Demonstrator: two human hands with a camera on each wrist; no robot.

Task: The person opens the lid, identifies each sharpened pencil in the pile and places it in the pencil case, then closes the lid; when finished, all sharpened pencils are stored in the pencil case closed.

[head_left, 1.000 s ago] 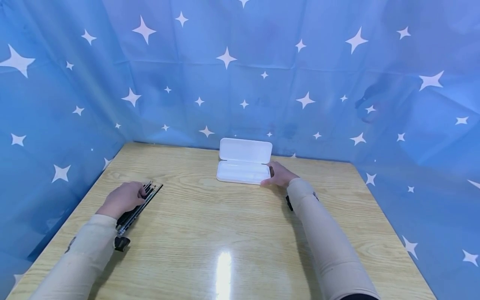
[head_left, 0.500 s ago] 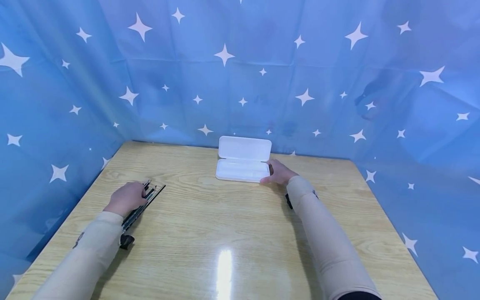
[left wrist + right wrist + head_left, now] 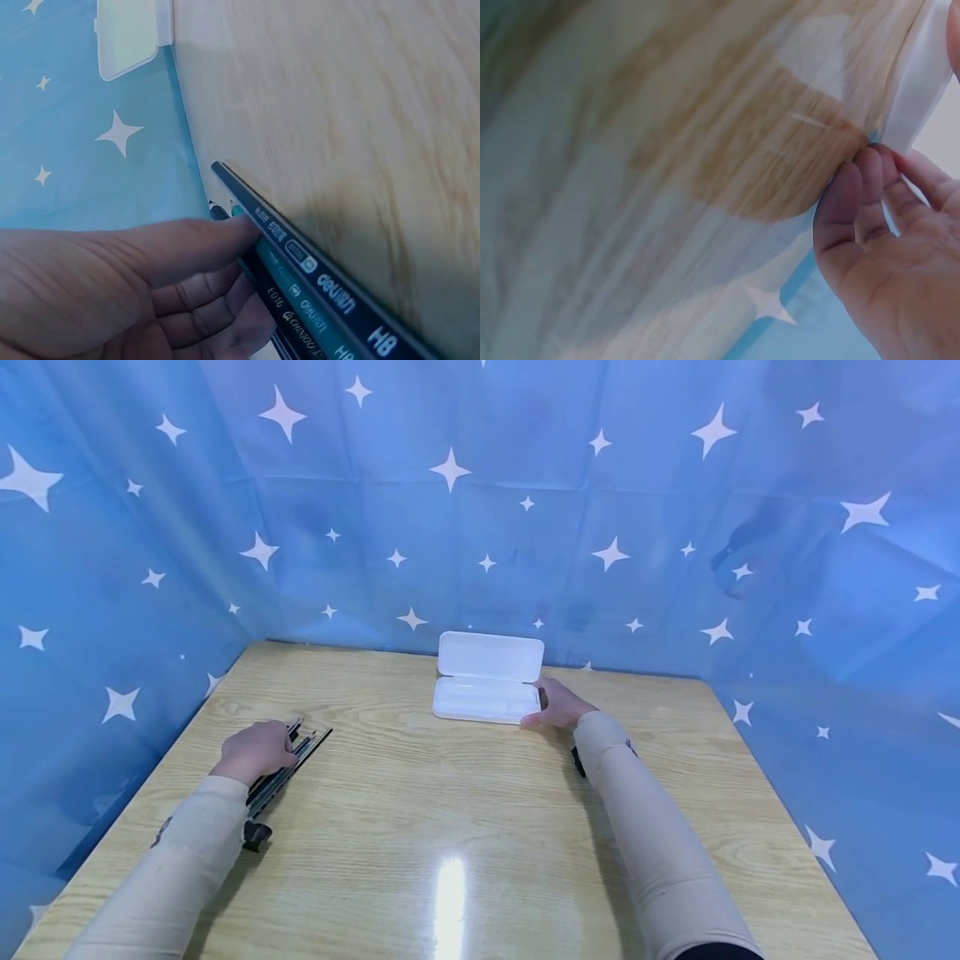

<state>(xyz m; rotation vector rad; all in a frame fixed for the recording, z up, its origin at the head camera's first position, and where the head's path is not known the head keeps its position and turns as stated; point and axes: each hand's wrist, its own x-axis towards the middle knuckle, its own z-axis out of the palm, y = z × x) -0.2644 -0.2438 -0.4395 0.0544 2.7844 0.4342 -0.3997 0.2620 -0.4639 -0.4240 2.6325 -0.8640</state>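
In the head view, my left hand (image 3: pixel 257 752) grips a bundle of pencils (image 3: pixel 306 752) at the left of the table, their tips pointing away and to the right. Close up in the left wrist view, the thumb presses across the bundle; dark pencils (image 3: pixel 311 262) marked HB and a green pencil (image 3: pixel 306 304) lie side by side. A white pencil case (image 3: pixel 486 700) stands at the back with its lid raised and no contents showing. My right hand (image 3: pixel 558 703) holds its right end, thumb at the front corner and fingers behind. In the right wrist view, the fingertips (image 3: pixel 866 161) meet the case wall (image 3: pixel 919 75).
The wooden table (image 3: pixel 390 810) stretches between both arms, with a bright light reflection near its front. A blue curtain with white stars (image 3: pixel 360 527) hangs right behind the back edge and along both sides. The case lid stands close to the curtain.
My left hand has shifted slightly forward and to the right with the pencils. My right hand and the pencil case have stayed in place.
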